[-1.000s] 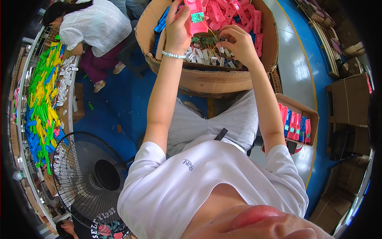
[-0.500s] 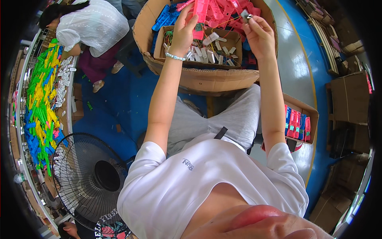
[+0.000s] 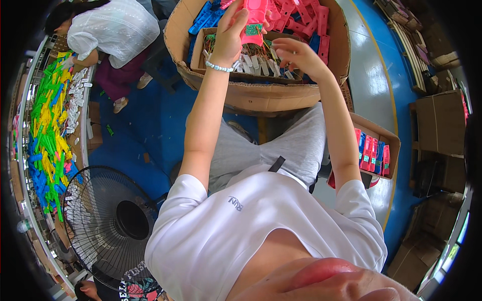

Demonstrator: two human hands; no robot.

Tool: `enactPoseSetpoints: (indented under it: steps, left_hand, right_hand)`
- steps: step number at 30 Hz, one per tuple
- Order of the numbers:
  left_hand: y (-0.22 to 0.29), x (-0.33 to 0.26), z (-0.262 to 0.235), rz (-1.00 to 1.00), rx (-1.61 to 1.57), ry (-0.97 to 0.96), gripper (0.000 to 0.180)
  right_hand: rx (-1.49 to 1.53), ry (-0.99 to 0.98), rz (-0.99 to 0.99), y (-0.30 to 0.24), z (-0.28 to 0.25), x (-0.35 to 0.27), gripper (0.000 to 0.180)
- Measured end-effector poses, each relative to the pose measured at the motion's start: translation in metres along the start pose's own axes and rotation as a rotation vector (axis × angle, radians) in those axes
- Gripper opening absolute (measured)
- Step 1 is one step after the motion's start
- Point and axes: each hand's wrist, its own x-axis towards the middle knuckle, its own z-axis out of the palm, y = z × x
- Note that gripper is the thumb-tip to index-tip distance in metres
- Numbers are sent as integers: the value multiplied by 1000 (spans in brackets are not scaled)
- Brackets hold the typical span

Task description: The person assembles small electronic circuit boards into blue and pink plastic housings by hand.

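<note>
My left hand [image 3: 229,41] is closed around a pink plastic housing [image 3: 256,9], held above the large cardboard box. A small green circuit board [image 3: 254,30] sits at the housing's near end, and thin wires hang below it. To the right, my right hand [image 3: 303,57] hovers over the inner box with its fingers loosely bent and apart; nothing shows between them. Beneath both hands, the smaller cardboard box [image 3: 201,46] holds several white rectangular parts [image 3: 256,63] with wires.
The large cardboard box [image 3: 271,102] also holds pink housings [image 3: 324,47] and blue housings [image 3: 207,20]. At right, another box [image 3: 394,150] contains a row of pink and blue pieces. A black fan [image 3: 133,219] stands at left, near a co-worker [image 3: 118,30] beside a table of colourful parts [image 3: 50,130].
My right hand has moved down and left, and the small dark metallic piece it pinched no longer shows in it. My left hand has tilted the pink housing, showing more of the circuit board.
</note>
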Motion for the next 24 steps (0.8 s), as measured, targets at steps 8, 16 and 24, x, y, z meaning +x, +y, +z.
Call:
enactPoseSetpoints:
  steps: [8, 16, 24]
  left_hand:
    - [17, -13, 13, 12, 71, 36, 51]
    - [15, -16, 6, 124, 333, -45, 51]
    - [17, -19, 15, 152, 154, -26, 47]
  right_hand:
    - [160, -268, 166, -2, 40, -7, 36]
    - [33, -48, 236, -18, 54, 9, 35]
    - [-239, 131, -100, -8, 57, 2, 22]
